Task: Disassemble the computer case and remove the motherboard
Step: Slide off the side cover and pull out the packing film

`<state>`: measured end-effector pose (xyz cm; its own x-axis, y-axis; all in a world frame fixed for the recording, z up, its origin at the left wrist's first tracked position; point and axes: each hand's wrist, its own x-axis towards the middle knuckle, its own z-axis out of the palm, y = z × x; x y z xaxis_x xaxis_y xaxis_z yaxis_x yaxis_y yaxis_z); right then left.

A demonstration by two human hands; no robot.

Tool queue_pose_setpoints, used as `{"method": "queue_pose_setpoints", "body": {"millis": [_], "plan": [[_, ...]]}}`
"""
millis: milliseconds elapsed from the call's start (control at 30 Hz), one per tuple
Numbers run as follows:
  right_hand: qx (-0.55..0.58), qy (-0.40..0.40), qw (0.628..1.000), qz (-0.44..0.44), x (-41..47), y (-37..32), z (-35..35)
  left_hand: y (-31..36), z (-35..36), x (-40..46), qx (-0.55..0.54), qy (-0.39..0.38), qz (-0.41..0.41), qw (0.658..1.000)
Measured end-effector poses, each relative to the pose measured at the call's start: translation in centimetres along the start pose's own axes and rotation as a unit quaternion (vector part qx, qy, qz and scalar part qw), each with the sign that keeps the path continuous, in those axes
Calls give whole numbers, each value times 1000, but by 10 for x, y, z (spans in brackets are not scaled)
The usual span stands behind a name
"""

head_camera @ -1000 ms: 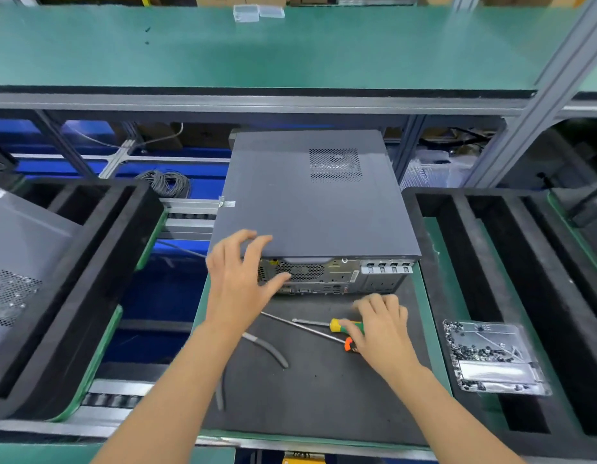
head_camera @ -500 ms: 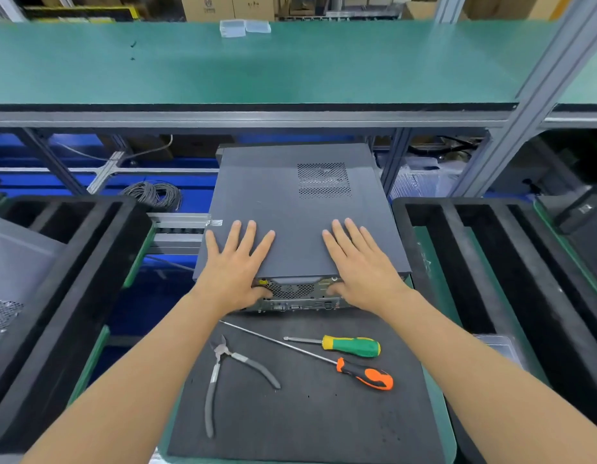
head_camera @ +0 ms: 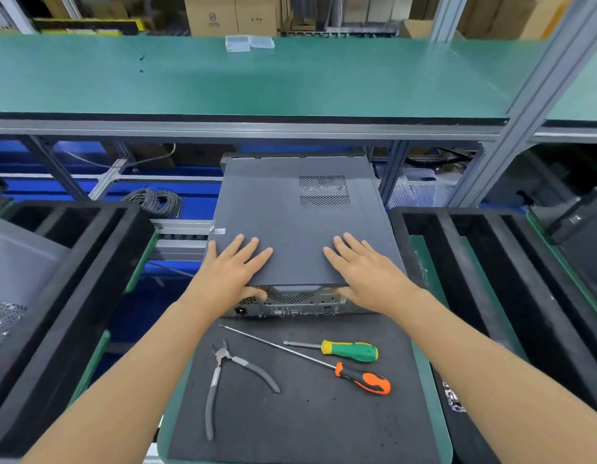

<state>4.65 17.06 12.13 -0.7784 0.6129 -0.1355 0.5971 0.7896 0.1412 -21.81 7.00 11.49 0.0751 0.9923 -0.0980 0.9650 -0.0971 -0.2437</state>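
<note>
A dark grey computer case [head_camera: 290,222] lies flat on a black foam mat [head_camera: 307,413], its rear port panel facing me. Its top cover has a perforated vent at the far right. My left hand [head_camera: 233,269] lies flat on the cover's near left part, fingers straight, thumb hooked under the rear edge. My right hand [head_camera: 364,272] lies flat on the near right part in the same way, thumb under the edge. The motherboard is hidden inside the case.
On the mat near me lie grey-handled pliers [head_camera: 223,383], a green-handled screwdriver [head_camera: 344,350] and a long orange-handled screwdriver [head_camera: 357,376]. Black foam trays [head_camera: 72,296] [head_camera: 491,296] flank the mat. A green shelf [head_camera: 256,78] hangs above the case.
One second ago my right hand was at the screwdrivers on the mat; it has come up onto the cover. Both hands now lie flat on the case, little moved over the last half second.
</note>
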Motion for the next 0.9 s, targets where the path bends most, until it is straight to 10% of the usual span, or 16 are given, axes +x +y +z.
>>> {"method": "queue_pose_setpoints", "body": {"millis": [333, 633, 900], "plan": [[9, 209, 978, -22, -22, -3, -24, -5, -20, -17, 43, 200, 41, 978], [-6, 47, 998, 37, -28, -49, -1, 25, 30, -57, 48, 277, 65, 957], [-21, 218, 975, 38, -59, -105, -30, 29, -11, -90, 24, 381, 118, 917]]}}
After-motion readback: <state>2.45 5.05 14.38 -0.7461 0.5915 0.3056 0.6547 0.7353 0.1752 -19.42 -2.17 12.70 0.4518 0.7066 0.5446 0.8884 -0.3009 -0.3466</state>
